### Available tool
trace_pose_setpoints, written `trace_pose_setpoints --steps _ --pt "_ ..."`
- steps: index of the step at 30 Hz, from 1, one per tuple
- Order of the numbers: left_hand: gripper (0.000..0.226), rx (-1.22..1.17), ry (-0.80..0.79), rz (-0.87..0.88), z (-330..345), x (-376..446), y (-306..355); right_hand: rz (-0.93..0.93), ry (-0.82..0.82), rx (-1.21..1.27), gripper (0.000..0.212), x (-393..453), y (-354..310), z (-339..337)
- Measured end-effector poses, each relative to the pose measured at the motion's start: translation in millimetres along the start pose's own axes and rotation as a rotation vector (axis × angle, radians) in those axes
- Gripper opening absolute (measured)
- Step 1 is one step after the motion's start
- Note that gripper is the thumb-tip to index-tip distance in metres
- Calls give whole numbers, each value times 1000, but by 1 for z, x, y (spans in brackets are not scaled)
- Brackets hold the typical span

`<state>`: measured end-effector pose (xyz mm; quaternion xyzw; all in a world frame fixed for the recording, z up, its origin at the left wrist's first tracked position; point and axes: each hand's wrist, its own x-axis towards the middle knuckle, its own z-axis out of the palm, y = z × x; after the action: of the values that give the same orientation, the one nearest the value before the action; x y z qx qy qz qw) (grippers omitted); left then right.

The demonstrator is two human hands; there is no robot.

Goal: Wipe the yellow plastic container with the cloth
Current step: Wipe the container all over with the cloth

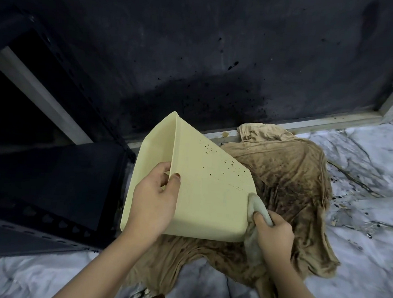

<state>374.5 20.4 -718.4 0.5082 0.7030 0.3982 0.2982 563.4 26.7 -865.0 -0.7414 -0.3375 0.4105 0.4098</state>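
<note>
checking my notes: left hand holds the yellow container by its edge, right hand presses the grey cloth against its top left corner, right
Not quite. The head view shows the right hand pressing the grey cloth against the yellow container's right edge, near its lower right corner. The left hand does grip its edge.

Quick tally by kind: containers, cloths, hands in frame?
Yellow plastic container: 1
Cloths: 2, a grey wiping cloth and a stained brown cloth on the floor
Hands: 2, left hand and right hand
Total: 5

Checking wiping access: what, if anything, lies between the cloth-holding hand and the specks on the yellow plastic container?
Nothing visible: the right hand presses the grey cloth to the pale yellow plastic container, with bare wall up to the dark specks.
</note>
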Motion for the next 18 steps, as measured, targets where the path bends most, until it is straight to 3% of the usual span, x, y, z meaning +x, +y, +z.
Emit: trace_pose_setpoints --steps 5,11,15,18 --pt "21 -15 -3 -5 1 0 3 -125 -35 74 10 -30 -35 20" --pt "19 -35 1 -3 0 1 -1 -456 -174 101 26 -68 -84 38" --pt "19 -26 -9 -11 0 0 1 -439 -208 104 17 -63 -84 38" --pt "20 -24 -11 -20 -1 -1 1 -327 -198 96 9 -46 -73 34"
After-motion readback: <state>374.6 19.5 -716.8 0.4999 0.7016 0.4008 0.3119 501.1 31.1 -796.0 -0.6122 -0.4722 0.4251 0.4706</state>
